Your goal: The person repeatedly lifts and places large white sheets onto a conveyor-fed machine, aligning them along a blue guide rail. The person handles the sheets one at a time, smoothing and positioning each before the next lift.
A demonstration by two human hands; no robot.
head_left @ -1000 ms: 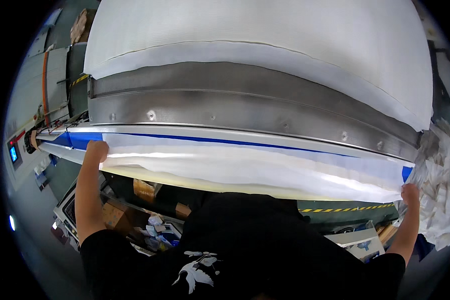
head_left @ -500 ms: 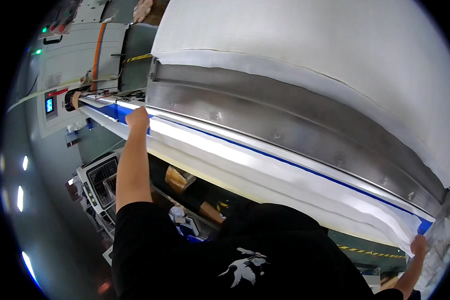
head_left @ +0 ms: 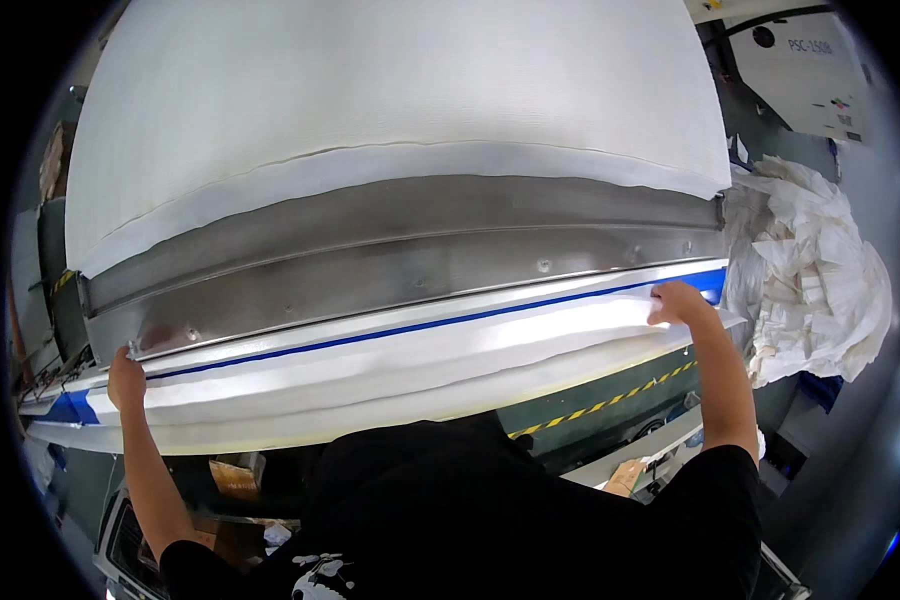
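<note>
A long strip of white cloth (head_left: 400,365) lies crosswise in front of me, over a rail with a blue band (head_left: 420,328) along it. At its right part, my right hand (head_left: 680,303) is closed with thumb and fingers pinching the cloth's far edge. My left hand (head_left: 126,380) is closed near the strip's left end, its fingertips by the left corner of a grey metal plate (head_left: 370,270). What those fingers hold is hidden. Beyond the plate, a wide white fabric sheet (head_left: 400,80) hangs or lies with a paler border along its near edge.
A crumpled heap of whitish fabric (head_left: 810,270) is at the right, below a white machine cabinet (head_left: 800,70). Yellow-black tape (head_left: 600,405) marks the green floor. A cardboard box (head_left: 235,477) and a pale shelf (head_left: 640,450) stand on the near side of the rail.
The view has swung to the right, bringing the fabric heap and cabinet in. My left hand has moved from the blue part to the metal plate's corner; my right hand still pinches cloth near the right end.
</note>
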